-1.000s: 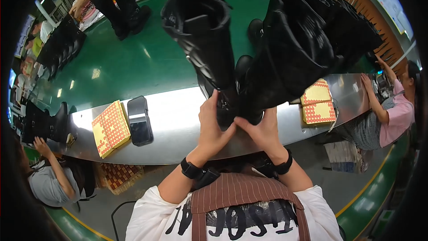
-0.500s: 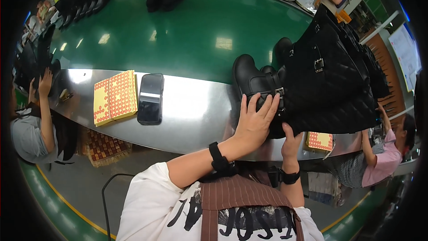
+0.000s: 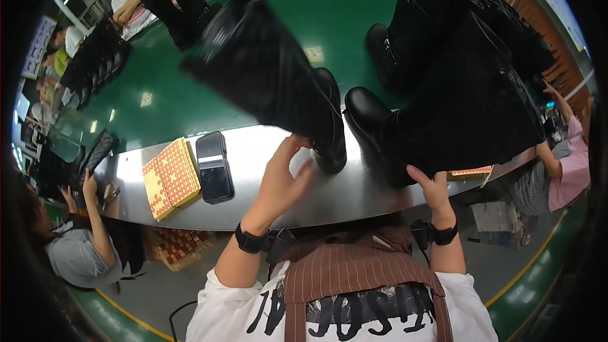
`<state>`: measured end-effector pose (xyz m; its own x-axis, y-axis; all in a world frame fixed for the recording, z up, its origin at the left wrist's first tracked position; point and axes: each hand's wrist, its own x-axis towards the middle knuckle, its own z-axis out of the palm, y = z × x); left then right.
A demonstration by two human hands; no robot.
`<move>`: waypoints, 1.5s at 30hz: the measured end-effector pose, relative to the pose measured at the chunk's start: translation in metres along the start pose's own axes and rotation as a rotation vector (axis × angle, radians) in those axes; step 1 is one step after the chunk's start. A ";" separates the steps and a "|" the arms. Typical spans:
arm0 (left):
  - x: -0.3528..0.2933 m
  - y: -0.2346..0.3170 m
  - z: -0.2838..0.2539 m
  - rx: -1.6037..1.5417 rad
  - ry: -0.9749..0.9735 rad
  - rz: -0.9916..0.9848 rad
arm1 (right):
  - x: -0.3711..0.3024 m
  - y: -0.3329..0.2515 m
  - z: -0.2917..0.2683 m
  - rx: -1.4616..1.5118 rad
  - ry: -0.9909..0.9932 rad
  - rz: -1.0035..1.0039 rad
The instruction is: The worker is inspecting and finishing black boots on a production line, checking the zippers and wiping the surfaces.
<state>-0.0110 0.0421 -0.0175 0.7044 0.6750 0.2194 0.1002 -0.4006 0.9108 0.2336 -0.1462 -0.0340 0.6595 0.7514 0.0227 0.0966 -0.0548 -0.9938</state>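
Observation:
My left hand (image 3: 283,177) has its fingers at the ankle of a tall black boot (image 3: 278,82), with the thumb standing apart. That boot's shaft leans to the far left and is blurred by motion; its foot is at the metal edge strip. To the right, a second black boot (image 3: 459,107) has its rounded toe pointing to the far left. My right hand (image 3: 435,191) is at the heel of this boot, thumb against it and the other fingers partly hidden behind it.
A banded stack of yellow cards with red dots (image 3: 171,180) and a black phone (image 3: 214,168) lie on the metal strip (image 3: 266,206). More black boots (image 3: 405,31) stand on the green tabletop (image 3: 152,104). Co-workers (image 3: 82,250) are at both sides.
My hands have moved apart, the left one leftward. One boot now leans left, away from the other. The view has turned, and the left co-worker now holds up a boot.

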 end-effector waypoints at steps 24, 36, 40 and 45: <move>0.077 -0.015 0.076 0.059 0.563 -0.112 | 0.003 0.001 -0.004 -0.122 -0.084 0.104; -0.017 0.014 0.022 -0.212 0.270 -0.241 | 0.013 -0.027 -0.014 -0.246 -0.263 -0.081; -0.021 0.008 0.024 -0.111 0.026 -0.392 | 0.010 -0.030 -0.010 -0.223 -0.322 0.026; -0.036 0.016 0.021 -0.714 0.137 -0.331 | -0.013 -0.006 0.004 0.596 -0.218 0.135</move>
<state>-0.0194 -0.0014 -0.0185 0.6198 0.7780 -0.1024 -0.2176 0.2958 0.9301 0.2217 -0.1527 -0.0288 0.4641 0.8833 -0.0667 -0.4480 0.1691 -0.8779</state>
